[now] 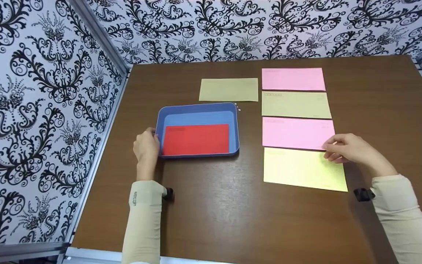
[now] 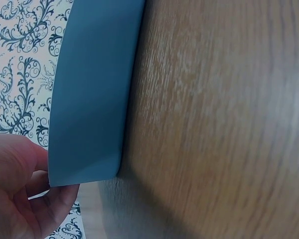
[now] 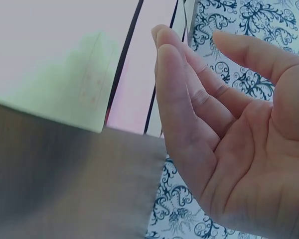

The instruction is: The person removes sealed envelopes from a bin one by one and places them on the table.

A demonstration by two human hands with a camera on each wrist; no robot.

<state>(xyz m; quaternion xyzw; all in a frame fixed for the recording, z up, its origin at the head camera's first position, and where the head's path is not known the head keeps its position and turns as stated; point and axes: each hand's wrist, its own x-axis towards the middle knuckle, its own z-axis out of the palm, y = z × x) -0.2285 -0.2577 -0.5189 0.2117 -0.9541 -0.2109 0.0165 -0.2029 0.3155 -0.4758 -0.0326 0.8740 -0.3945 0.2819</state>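
In the head view my left hand grips the left wall of a shallow blue tray. Its fingers curl around the tray's corner in the left wrist view. A red envelope lies flat inside the tray. Over at the right, my right hand hovers at the seam between a pink envelope and the bright yellow envelope nearest me. Seen from the right wrist, its thumb stands apart from the relaxed fingers, with nothing between them.
Beyond these, a tan envelope and another pink envelope continue the column on the brown table. A further tan envelope lies behind the tray. Patterned wall panels stand at the back and left.
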